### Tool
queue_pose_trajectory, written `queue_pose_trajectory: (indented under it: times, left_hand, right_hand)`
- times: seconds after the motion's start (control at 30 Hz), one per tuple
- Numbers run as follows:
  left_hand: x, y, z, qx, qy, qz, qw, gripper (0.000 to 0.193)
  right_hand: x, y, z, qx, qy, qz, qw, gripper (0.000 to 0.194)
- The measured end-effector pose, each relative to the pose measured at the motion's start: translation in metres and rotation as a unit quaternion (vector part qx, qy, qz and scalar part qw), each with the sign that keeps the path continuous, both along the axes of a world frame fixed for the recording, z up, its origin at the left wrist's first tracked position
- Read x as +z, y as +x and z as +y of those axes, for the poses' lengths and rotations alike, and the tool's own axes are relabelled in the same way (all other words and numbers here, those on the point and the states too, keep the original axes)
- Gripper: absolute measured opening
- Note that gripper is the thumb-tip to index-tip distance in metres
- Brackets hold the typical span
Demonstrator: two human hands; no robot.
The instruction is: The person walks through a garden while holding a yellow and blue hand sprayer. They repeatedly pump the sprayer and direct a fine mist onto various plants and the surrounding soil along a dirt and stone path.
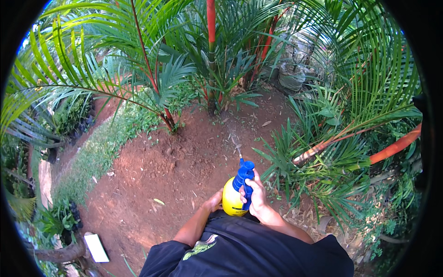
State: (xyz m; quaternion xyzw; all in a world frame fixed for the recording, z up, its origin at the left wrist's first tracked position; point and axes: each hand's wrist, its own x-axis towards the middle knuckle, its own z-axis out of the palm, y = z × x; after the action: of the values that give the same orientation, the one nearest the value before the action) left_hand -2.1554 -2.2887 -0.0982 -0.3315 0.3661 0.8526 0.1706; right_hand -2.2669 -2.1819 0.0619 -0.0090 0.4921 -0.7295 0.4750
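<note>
A yellow and blue pump pressure sprayer [231,197] is held in front of my dark shirt. My right hand [256,194] grips its blue handle, the thumb up near the top. Against the lower left side of the yellow tank rests my left hand [215,201], its fingers partly hidden behind the tank. The brass-coloured nozzle [241,155] points away from me, and a fine spray [236,142] leaves it toward the soil. Ahead stands a red-stemmed palm [211,69], its base in the bare brown soil [166,173].
A smaller palm [168,119] grows ahead to the left, beside a grass strip [104,149]. Palm fronds and a leaning red stem [394,145] crowd the right. Filled plastic bags [292,78] stand at the back. A white flat rectangular object [96,248] lies at lower left near a branch [62,252].
</note>
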Motion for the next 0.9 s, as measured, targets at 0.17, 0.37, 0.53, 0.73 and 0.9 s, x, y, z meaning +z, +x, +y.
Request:
queue_pose_trajectory:
  times: [0.17, 0.37, 0.53, 0.73, 0.9]
  left_hand:
    - [0.005, 0.0, 0.002, 0.0, -0.001, 0.002, 1.0, 0.057]
    - [0.01, 0.001, 0.006, -0.001, -0.011, -0.004, 1.0, 0.062]
    - [-0.011, 0.001, 0.012, 0.016, -0.024, -0.047, 0.998, 0.061]
    - [-0.045, 0.002, 0.011, -0.005, 0.019, -0.001, 1.0, 0.058]
    - [-0.046, 0.001, 0.015, 0.004, 0.002, -0.033, 0.999, 0.056]
  right_hand:
    - [-0.001, 0.001, 0.003, 0.003, -0.012, 0.009, 1.0, 0.062]
    - [-0.003, -0.002, 0.004, -0.002, -0.006, 0.0, 1.0, 0.065]
    - [-0.005, -0.001, 0.006, -0.008, 0.012, -0.011, 1.0, 0.067]
    - [-0.003, -0.003, 0.007, -0.006, 0.011, -0.007, 1.0, 0.065]
    - [-0.004, -0.005, 0.008, -0.008, 0.011, -0.008, 1.0, 0.065]
